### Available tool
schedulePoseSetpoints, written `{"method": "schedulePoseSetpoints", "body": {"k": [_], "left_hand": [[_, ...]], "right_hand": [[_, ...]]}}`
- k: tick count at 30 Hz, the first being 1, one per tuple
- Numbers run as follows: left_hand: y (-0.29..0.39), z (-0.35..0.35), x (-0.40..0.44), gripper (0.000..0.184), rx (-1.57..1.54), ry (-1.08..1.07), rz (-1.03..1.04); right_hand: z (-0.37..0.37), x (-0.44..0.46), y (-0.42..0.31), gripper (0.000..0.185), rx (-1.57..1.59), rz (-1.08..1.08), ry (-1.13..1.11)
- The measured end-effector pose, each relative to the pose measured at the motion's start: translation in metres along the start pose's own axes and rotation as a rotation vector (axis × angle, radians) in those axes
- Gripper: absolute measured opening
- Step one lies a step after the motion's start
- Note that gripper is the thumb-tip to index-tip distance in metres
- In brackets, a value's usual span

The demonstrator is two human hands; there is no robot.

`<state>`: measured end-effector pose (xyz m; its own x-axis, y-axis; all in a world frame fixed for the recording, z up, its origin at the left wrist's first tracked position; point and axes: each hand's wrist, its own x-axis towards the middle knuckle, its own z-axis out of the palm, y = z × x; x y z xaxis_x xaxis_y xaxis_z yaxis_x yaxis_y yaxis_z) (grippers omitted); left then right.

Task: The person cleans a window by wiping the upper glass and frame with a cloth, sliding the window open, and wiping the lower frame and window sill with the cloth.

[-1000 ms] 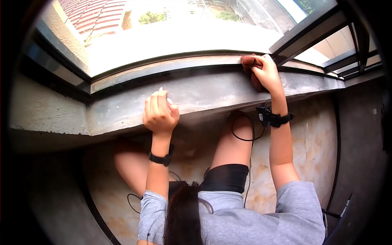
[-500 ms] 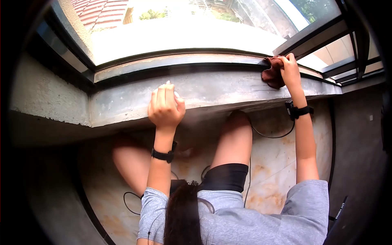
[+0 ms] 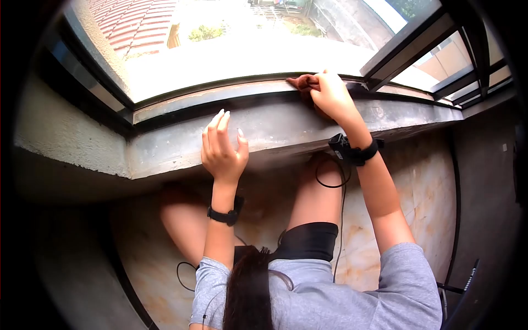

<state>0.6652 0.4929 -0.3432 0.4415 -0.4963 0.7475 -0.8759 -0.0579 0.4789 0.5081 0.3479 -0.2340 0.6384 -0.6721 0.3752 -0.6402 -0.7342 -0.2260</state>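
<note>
A dark reddish-brown cloth (image 3: pixel 306 83) is bunched in my right hand (image 3: pixel 331 98), whose fingers are closed round it. It lies against the window frame's bottom track (image 3: pixel 253 89), right of the middle; its lower part is partly hidden behind the hand. My left hand (image 3: pixel 223 147) is over the front edge of the grey window sill (image 3: pixel 269 121), fingers stretched upward and thumb apart, holding nothing. Whether it touches the sill I cannot tell.
An angled dark-framed window sash (image 3: pixel 410 48) stands on the right. A rough concrete wall (image 3: pixel 71 129) borders the sill at left. Both wrists wear black straps, with a small device (image 3: pixel 342 147) at the right one. A thin cable (image 3: pixel 342 220) hangs near the legs.
My right hand has moved left along the window track with the cloth. My left hand has uncurled, its fingers now straighter and the thumb further out.
</note>
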Motion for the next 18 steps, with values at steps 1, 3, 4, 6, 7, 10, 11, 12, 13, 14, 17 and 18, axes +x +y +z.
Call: {"method": "schedulePoseSetpoints", "body": {"k": [1, 3, 4, 6, 7, 10, 11, 12, 13, 14, 17, 18], "left_hand": [[0.000, -0.003, 0.001, 0.037, -0.034, 0.018, 0.013], [-0.002, -0.005, -0.001, 0.047, -0.061, -0.037, 0.049], [-0.002, -0.006, 0.000, 0.050, -0.102, 0.000, 0.020], [-0.004, -0.008, 0.000, 0.058, -0.176, 0.025, -0.027], [-0.005, -0.008, 0.001, 0.058, -0.200, 0.027, -0.057], [-0.004, -0.010, 0.009, 0.062, -0.208, 0.018, -0.073], [-0.005, -0.013, 0.013, 0.063, -0.185, -0.022, -0.059], [-0.004, -0.014, 0.017, 0.064, -0.145, -0.065, -0.027], [0.000, -0.016, 0.021, 0.065, -0.123, -0.088, -0.030], [0.000, -0.015, 0.023, 0.067, -0.136, -0.099, -0.015], [0.006, -0.010, 0.031, 0.070, -0.089, -0.168, 0.015], [0.008, -0.004, 0.032, 0.071, -0.121, -0.158, 0.051]], "right_hand": [[0.006, 0.005, -0.028, 0.029, 0.113, 0.061, -0.066], [0.045, 0.015, -0.058, 0.017, 0.279, -0.135, 0.020], [0.057, 0.018, -0.078, 0.019, 0.248, -0.149, -0.015], [0.079, 0.031, -0.112, 0.021, 0.285, -0.187, -0.074], [0.084, 0.036, -0.123, 0.019, 0.355, -0.215, -0.097], [0.084, 0.047, -0.135, 0.017, 0.620, -0.176, -0.158], [0.087, 0.051, -0.128, 0.020, 0.857, -0.130, -0.234], [0.098, 0.056, -0.114, 0.022, 1.030, -0.044, -0.290], [0.103, 0.057, -0.101, 0.025, 1.197, 0.043, -0.357], [0.090, 0.051, -0.091, 0.027, 1.187, 0.111, -0.284], [0.043, 0.032, -0.054, 0.029, 1.193, 0.403, -0.091], [0.031, 0.023, -0.048, 0.028, 1.056, 0.402, 0.006]]}}
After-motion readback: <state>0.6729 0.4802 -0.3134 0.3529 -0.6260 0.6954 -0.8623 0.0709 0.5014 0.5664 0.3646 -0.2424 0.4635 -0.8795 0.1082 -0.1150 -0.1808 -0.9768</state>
